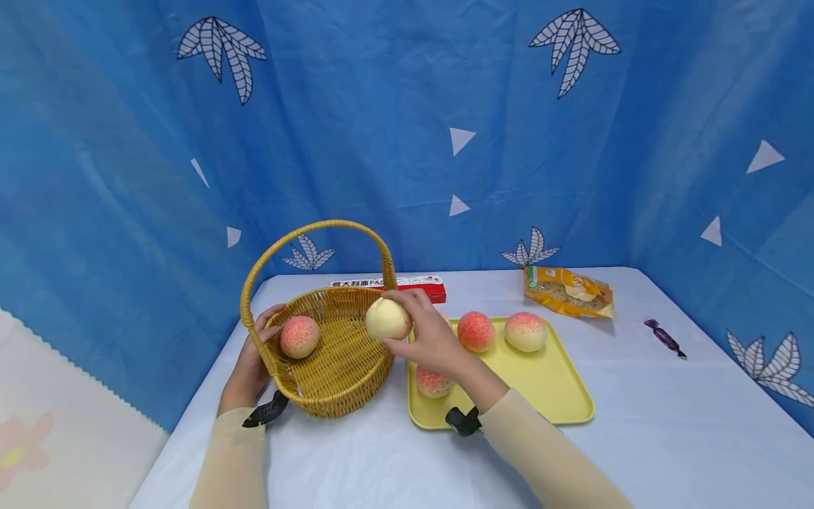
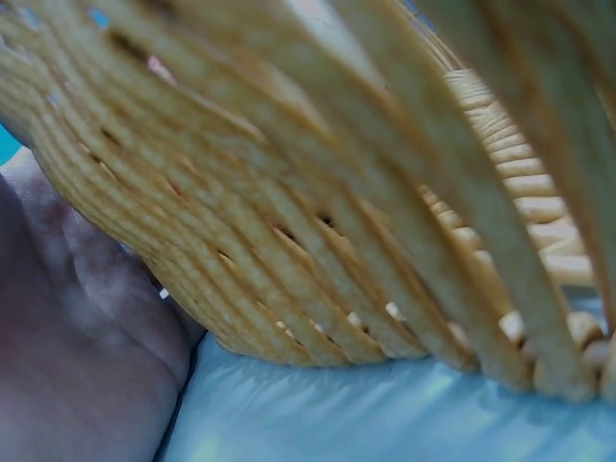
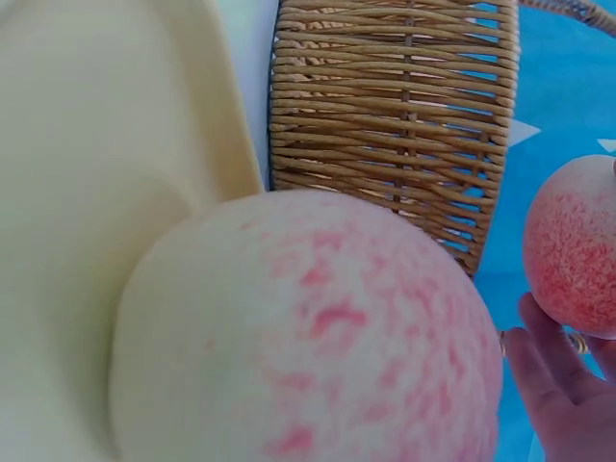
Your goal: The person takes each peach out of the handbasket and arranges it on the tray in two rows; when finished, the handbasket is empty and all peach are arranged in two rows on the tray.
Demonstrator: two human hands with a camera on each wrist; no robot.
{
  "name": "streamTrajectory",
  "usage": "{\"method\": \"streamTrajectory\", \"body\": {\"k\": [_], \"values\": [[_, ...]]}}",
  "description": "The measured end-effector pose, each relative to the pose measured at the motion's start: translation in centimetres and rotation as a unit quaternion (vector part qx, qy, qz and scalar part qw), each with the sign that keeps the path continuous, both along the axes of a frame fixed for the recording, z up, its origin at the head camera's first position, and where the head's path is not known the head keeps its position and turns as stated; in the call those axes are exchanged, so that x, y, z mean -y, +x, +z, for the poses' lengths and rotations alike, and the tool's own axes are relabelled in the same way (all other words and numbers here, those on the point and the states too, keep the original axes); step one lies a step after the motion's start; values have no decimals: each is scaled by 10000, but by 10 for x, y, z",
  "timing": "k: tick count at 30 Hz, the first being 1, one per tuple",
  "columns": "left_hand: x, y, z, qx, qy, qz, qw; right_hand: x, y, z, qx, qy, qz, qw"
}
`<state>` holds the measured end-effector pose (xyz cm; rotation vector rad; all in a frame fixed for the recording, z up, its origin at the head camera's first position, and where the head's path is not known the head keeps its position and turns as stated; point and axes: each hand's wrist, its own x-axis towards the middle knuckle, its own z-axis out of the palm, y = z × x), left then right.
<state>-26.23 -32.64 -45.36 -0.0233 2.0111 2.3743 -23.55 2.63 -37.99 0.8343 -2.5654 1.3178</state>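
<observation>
A wicker basket (image 1: 346,357) with a tall arched handle stands at the left of the table. My left hand (image 1: 251,362) grips its left rim; the palm lies along the woven wall in the left wrist view. One pink peach (image 1: 300,337) sits inside, at the left. Over the basket's right rim, my right hand (image 1: 435,336) holds a pale peach (image 1: 388,319) between thumb and fingers. That peach (image 3: 577,245) shows its pink side in the right wrist view. Several peaches rest on a yellow tray (image 1: 547,396), partly hidden under the right arm.
A red and white pasta box (image 1: 432,288) lies behind the basket. An orange pasta bag (image 1: 568,292) is at the back right, with a purple wrapped candy (image 1: 665,338) farther right. On the tray, a large peach (image 3: 308,337) fills the right wrist view's foreground.
</observation>
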Motion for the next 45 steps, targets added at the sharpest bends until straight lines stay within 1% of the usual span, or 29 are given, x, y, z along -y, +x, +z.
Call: {"method": "streamTrajectory", "body": {"k": [5,11,15,22,28,36,45], "values": [[-1,0,0,55,-8,-6,10000,-17,5,-4,61,-63,-61,9999],[-1,-1,2,-14,-66,-6,10000,-35,11,-6,109,-100,-96,9998],[-1,0,3,65,-74,31,9999,-46,15,-8,130,-66,-111,9998],[-1,-1,2,99,-88,52,9999,-63,19,-13,193,-48,-317,9993],[0,-1,1,53,-188,33,9998,-77,21,-18,56,-116,-387,9992],[0,-1,1,6,-191,11,9998,-95,23,-25,-85,-118,-537,9985],[-1,0,1,-75,-199,9,9998,-113,26,-35,-89,-399,-582,9975]]}}
